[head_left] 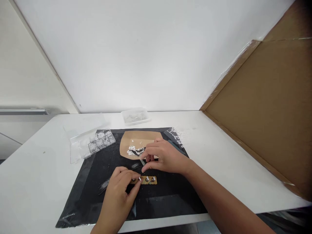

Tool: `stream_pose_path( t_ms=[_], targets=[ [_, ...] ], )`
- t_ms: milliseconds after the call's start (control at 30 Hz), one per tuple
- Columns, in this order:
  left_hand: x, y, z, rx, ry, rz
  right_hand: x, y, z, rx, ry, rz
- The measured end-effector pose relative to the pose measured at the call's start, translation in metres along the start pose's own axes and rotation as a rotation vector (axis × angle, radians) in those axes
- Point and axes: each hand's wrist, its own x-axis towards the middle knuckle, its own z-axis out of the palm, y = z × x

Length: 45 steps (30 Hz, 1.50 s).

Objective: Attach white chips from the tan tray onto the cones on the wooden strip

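While the left hand (119, 188) pinches a small silvery piece (139, 179) at the brown strip (152, 182), which lies in front of the tan tray (124, 142), the right hand (165, 157) pinches a slim grey tool (143, 162) by the tray's near edge. White bits (131, 150) lie inside.

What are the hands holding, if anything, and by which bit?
The left hand pinches a small shiny piece; which end is too tiny to tell. The right hand seems to hold a thin greyish thing, its grip mostly hidden.
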Motion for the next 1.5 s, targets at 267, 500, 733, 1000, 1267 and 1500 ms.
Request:
stream_pose_path(
  t_ms=[267, 500, 733, 1000, 1267, 1500],
  targets=[
    [-0.0011, 0.0010, 0.0000, -0.049, 0.026, -0.166, 0.0002, -0.0005, -0.0006, 0.003, -0.021, 0.024],
    [-0.0028, -0.0025, 0.0010, -0.099, 0.027, -0.203, -0.0004, -0.0005, -0.0012, 0.007, -0.031, 0.035],
    [-0.0026, -0.0023, -0.0019, -0.112, -0.016, -0.245, -0.0010, 0.0007, -0.0033, 0.001, -0.036, 0.044],
    [-0.0015, -0.0019, -0.0025, -0.120, -0.026, -0.249, -0.0020, 0.0000, -0.0066, -0.009, -0.005, 0.056],
    [-0.0010, -0.0031, -0.0041, -0.107, -0.037, -0.219, -0.0025, 0.0005, -0.0071, -0.023, -0.019, 0.058],
    [-0.0014, -0.0026, -0.0031, -0.107, -0.045, -0.226, -0.0026, -0.0011, -0.0064, -0.016, -0.015, 0.048]
  ],
)
